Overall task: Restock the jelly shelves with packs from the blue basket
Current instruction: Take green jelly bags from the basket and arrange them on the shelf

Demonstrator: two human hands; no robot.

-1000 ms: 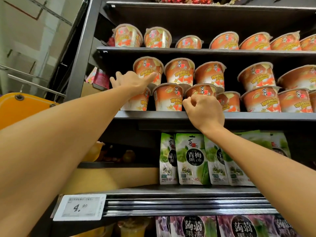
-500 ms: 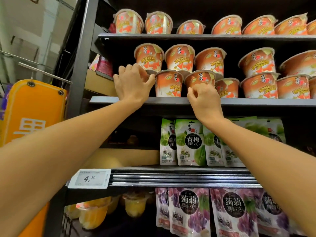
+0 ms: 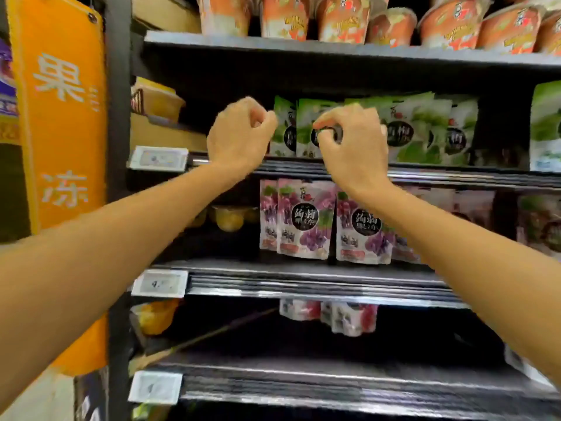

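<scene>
At mid-frame, just above the rail (image 3: pixel 455 177), we hold both hands up to the green packs (image 3: pixel 425 126). Our left hand (image 3: pixel 239 132), centre left, is curled into a loose fist with nothing in it. Our right hand (image 3: pixel 352 144), beside it, has its fingers curled in front of the row. Blur keeps us from telling whether thumb and finger pinch a pack or only hover before it. The blue basket is out of view, so we have no fresh pack to hand. The purple packs (image 3: pixel 300 220) stand one shelf below.

We judge the step to be straightening the green row. To do it well, we take a pack by its top edge, stand it upright with the label forward, and set it flush behind the rail.

Room is tight overhead, where the board (image 3: pixel 334 53) carrying the cups (image 3: pixel 343 19) sits close above the pack tops. Left of the row, dark open space runs to the post (image 3: pixel 118 147), and a gap shows to the right as well. We should keep our wrists off the price tag (image 3: pixel 158 158) at the rail's left end.
</scene>
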